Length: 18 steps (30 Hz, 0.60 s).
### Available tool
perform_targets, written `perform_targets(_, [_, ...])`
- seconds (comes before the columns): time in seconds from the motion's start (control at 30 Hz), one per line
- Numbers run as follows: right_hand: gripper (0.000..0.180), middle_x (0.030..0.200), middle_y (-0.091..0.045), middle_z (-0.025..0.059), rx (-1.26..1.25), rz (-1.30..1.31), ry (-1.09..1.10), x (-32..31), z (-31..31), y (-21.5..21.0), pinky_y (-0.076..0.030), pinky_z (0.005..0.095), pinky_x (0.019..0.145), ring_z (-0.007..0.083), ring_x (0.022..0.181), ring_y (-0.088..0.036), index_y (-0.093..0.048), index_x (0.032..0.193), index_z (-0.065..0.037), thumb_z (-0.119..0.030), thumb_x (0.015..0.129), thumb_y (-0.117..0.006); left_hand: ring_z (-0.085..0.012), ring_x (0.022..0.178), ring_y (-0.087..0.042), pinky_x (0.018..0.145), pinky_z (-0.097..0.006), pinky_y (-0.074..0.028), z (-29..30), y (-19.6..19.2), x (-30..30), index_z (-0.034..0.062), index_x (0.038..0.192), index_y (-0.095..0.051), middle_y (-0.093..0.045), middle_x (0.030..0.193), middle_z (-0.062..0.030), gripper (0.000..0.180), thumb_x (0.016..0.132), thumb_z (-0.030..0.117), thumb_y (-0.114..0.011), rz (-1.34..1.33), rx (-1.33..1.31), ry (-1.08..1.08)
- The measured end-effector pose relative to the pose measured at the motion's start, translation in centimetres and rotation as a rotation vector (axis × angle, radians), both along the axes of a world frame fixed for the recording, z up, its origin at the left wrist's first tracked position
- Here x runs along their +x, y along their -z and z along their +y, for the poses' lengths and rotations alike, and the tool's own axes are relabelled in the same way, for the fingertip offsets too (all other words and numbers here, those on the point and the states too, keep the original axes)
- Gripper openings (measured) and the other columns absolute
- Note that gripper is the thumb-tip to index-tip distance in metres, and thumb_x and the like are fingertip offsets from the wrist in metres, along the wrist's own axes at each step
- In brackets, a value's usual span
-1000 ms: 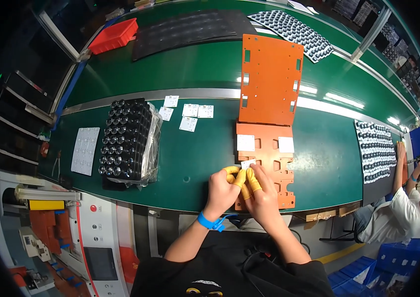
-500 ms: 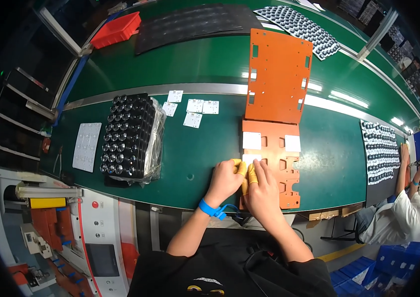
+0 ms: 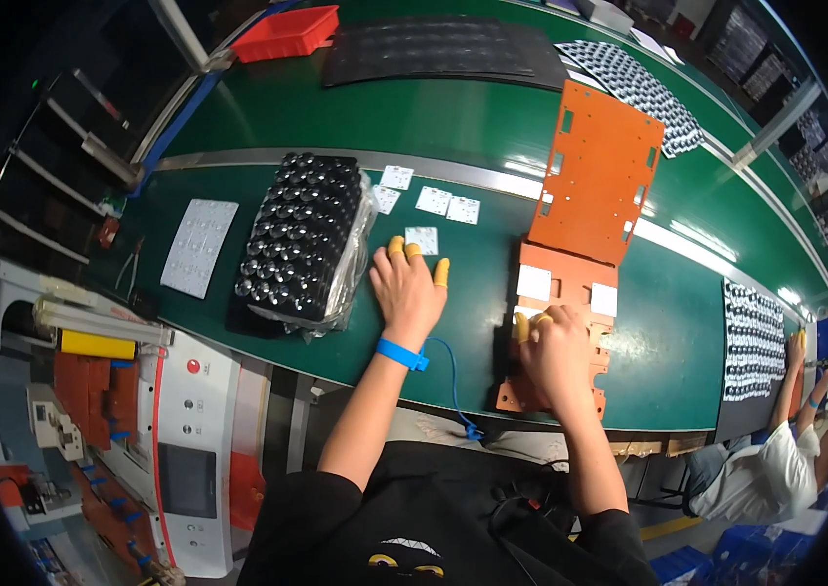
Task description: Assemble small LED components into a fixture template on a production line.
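Note:
My left hand (image 3: 408,295) is spread above the green table, yellow covers on several fingertips. Its fingertips reach the near edge of a white square circuit board (image 3: 422,240); whether they touch it I cannot tell. My right hand (image 3: 560,356), also with yellow fingertip covers, is closed with curled fingers over the orange fixture (image 3: 570,262), on a white board whose edge barely shows. Two more white boards, the left one (image 3: 534,283) and the right one (image 3: 604,299), lie in the fixture. Its orange lid (image 3: 598,171) stands raised behind.
A stack of black trays with shiny domes (image 3: 299,234) and a white panel (image 3: 199,247) lie left. Several loose white boards (image 3: 463,209) lie beyond my left hand. A red bin (image 3: 287,34) is at the back; a co-worker (image 3: 765,469) works beside a domed sheet (image 3: 754,342) at right.
My left hand has left the fixture, moved left to the loose boards and opened. My right hand stays over the fixture. The whole view has shifted.

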State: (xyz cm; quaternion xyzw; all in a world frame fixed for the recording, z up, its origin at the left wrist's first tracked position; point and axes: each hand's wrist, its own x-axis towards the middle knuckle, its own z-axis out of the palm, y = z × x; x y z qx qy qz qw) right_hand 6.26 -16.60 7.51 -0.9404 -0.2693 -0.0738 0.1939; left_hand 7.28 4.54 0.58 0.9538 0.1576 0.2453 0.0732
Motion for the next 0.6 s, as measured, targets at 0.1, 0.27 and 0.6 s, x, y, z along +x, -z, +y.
perform_targets(0.1, [0.02,0.095,-0.065,0.0171,0.034,-0.057,-0.009,1.7,2.2,-1.2,-0.048,0.0414,0.076,0.0333,0.088,-0.059,-0.068,0.089,0.002,-0.002,0.07,-0.071,-0.0352,0.111,-0.047,0.091,-0.046,-0.04,0.6,0.5,-0.1,-0.0045,0.105,-0.059,-0.057,0.116,-0.0178,0.041,0.082,0.028,-0.068,-0.038,-0.041,0.024])
perform_targets(0.27, [0.021,0.099,-0.064,0.0185,0.307,-0.014,-0.317,2.1,10.0,-3.7,-0.05,0.0415,0.079,0.0357,0.09,-0.059,-0.065,0.099,0.005,-0.004,0.08,-0.067,-0.0349,0.104,-0.049,0.086,-0.047,-0.04,0.9,0.5,-0.5,-0.0017,0.103,-0.059,-0.058,0.108,-0.0179,0.037,0.075,0.021,-0.065,-0.246,-0.16,0.124])
perform_targets(0.6, [0.028,0.103,-0.062,0.022,0.461,-0.007,-0.427,8.7,23.0,-5.6,-0.05,0.0422,0.077,0.0402,0.088,-0.061,-0.063,0.111,0.002,0.0,0.084,-0.059,-0.0376,0.093,-0.048,0.081,-0.049,-0.041,0.7,-0.8,-0.2,0.0005,0.094,-0.057,-0.052,0.101,-0.0206,0.036,0.069,0.02,-0.073,-0.289,-0.369,0.034])
